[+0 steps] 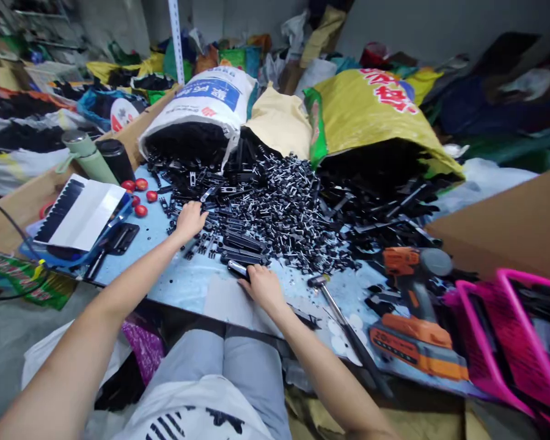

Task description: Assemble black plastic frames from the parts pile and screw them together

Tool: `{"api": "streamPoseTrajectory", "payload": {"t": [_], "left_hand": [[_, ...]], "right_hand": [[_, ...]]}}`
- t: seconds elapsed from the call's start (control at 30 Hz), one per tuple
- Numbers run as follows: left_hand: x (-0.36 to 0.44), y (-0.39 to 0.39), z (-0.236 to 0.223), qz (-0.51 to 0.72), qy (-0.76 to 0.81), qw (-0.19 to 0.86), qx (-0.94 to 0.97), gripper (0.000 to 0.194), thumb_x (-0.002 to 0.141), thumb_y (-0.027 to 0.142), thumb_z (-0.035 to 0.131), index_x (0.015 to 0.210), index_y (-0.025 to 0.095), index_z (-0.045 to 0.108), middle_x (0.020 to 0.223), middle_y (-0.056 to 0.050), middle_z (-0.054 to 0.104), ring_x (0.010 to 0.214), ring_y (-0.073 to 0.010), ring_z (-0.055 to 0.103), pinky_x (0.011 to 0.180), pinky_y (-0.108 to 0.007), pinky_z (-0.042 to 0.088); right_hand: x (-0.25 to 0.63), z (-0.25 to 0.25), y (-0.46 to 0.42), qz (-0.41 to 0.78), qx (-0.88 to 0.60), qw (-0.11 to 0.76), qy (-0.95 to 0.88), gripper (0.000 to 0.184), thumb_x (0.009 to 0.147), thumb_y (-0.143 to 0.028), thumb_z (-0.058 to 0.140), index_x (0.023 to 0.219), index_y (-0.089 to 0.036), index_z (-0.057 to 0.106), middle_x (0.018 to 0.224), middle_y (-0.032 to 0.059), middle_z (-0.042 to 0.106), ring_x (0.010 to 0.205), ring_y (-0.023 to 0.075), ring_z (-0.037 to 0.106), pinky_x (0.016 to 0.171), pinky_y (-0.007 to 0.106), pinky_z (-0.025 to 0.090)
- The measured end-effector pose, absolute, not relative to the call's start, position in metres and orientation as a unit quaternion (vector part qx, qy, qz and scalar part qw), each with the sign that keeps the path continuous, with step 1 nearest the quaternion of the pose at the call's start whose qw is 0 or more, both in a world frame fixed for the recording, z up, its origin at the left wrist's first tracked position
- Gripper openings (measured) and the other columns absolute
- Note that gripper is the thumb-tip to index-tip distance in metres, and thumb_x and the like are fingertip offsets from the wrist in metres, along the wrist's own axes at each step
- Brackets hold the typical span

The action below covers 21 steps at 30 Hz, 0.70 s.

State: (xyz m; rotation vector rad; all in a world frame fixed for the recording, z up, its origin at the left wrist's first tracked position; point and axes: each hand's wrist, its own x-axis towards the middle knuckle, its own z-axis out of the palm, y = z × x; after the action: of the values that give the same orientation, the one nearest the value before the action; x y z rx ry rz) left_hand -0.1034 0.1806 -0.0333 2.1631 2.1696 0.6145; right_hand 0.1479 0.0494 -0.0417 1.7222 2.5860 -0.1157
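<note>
Counter point(174, 290) heaped with black parts point(197, 177), and plenty seems left to work through.
From my remote seat I see the right hand point(263, 284) grasping a shiny-topped black piece point(237, 267) near the front edge, its grip closed round one end; the left hand point(190, 221) is at the pile's left side, and I cannot tell whether its grip holds anything. I judge the job partway at best: a few long pieces point(242, 244) lie side by side between the hands, while a big heap of pins point(284, 214) sits loose behind. I have open room on the bare blue strip at front left; rightward, the hammer point(355, 340) and drill point(415, 302) hem me in, and the hammer's handle overhangs the edge.
</note>
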Motion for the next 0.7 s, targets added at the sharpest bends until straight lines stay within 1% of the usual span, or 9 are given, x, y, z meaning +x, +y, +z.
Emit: {"api": "streamPoseTrajectory", "payload": {"t": [0.13,0.23,0.27,0.33,0.43,0.5,0.57,0.63,0.7], "left_hand": [[-0.098,0.250,-0.039,0.154,0.746,0.018,0.648,0.027,0.085,0.021,0.049,0.101,0.003,0.063,0.111,-0.022,0.055,0.107,-0.0293,0.046,0.087,-0.038,0.042],[-0.093,0.271,-0.045,0.162,0.761,0.026,0.628,0.024,0.085,0.012,0.044,0.096,0.004,0.064,0.110,-0.022,0.056,0.108,-0.0293,0.045,0.087,-0.040,0.041],[-0.093,0.272,-0.045,0.170,0.764,0.023,0.622,0.024,0.086,0.011,0.043,0.096,0.004,0.063,0.110,-0.022,0.056,0.110,-0.0295,0.044,0.089,-0.041,0.039],[-0.098,0.266,-0.043,0.221,0.758,0.013,0.613,0.022,0.086,0.016,0.046,0.098,0.005,0.061,0.110,-0.020,0.057,0.112,-0.0299,0.044,0.093,-0.043,0.037],[-0.109,0.236,-0.033,0.414,0.688,0.038,0.595,0.019,0.083,0.027,0.058,0.093,0.011,0.057,0.102,-0.014,0.060,0.104,-0.0249,0.051,0.092,-0.037,0.039],[-0.113,0.206,-0.024,0.547,0.603,0.117,0.569,0.021,0.083,0.035,0.060,0.088,0.015,0.053,0.089,-0.007,0.061,0.090,-0.0184,0.058,0.083,-0.030,0.045],[-0.110,0.171,-0.015,0.619,0.526,0.236,0.534,0.028,0.085,0.043,0.056,0.085,0.017,0.046,0.075,-0.001,0.059,0.071,-0.0127,0.060,0.069,-0.024,0.048],[-0.100,0.134,-0.007,0.623,0.482,0.357,0.502,0.033,0.086,0.050,0.052,0.083,0.019,0.041,0.062,0.004,0.053,0.051,-0.0083,0.054,0.051,-0.019,0.043],[-0.085,0.100,-0.001,0.590,0.463,0.453,0.483,0.037,0.087,0.055,0.047,0.081,0.020,0.038,0.056,0.007,0.049,0.039,-0.0056,0.046,0.039,-0.015,0.033]], "right_hand": [[0.134,-0.046,0.058,-0.048,0.558,0.040,0.828,0.021,0.088,-0.034,0.053,0.090,-0.013,0.056,0.092,0.0112,0.062,0.091,0.0232,0.059,0.071,0.029,0.043],[0.137,-0.040,0.057,-0.066,0.552,0.050,0.830,0.014,0.089,-0.024,0.048,0.095,-0.013,0.053,0.090,0.0108,0.063,0.086,0.0217,0.061,0.067,0.028,0.043],[0.139,-0.035,0.055,-0.074,0.549,0.048,0.831,0.015,0.089,-0.022,0.046,0.099,-0.013,0.052,0.090,0.0106,0.063,0.084,0.0216,0.062,0.067,0.028,0.044],[0.146,-0.021,0.051,-0.098,0.543,0.016,0.834,0.024,0.090,-0.023,0.044,0.111,-0.013,0.050,0.096,0.0112,0.064,0.087,0.0220,0.063,0.071,0.029,0.045],[0.155,0.005,0.043,-0.163,0.538,-0.083,0.823,0.038,0.094,-0.036,0.036,0.127,-0.018,0.043,0.116,0.0118,0.061,0.101,0.0231,0.061,0.082,0.033,0.046],[0.158,0.018,0.036,-0.230,0.530,-0.122,0.807,0.043,0.095,-0.043,0.028,0.129,-0.020,0.044,0.116,0.0106,0.061,0.102,0.0221,0.061,0.085,0.034,0.047],[0.158,0.025,0.029,-0.292,0.521,-0.131,0.791,0.047,0.096,-0.045,0.024,0.130,-0.021,0.046,0.106,0.0093,0.065,0.094,0.0203,0.064,0.083,0.033,0.048],[0.156,0.026,0.025,-0.329,0.520,-0.139,0.776,0.049,0.095,-0.047,0.025,0.131,-0.022,0.047,0.095,0.0076,0.067,0.082,0.0184,0.065,0.078,0.032,0.049],[0.152,0.024,0.025,-0.364,0.524,-0.166,0.752,0.049,0.094,-0.048,0.027,0.129,-0.022,0.049,0.088,0.0057,0.067,0.070,0.0160,0.064,0.072,0.030,0.051]]}}
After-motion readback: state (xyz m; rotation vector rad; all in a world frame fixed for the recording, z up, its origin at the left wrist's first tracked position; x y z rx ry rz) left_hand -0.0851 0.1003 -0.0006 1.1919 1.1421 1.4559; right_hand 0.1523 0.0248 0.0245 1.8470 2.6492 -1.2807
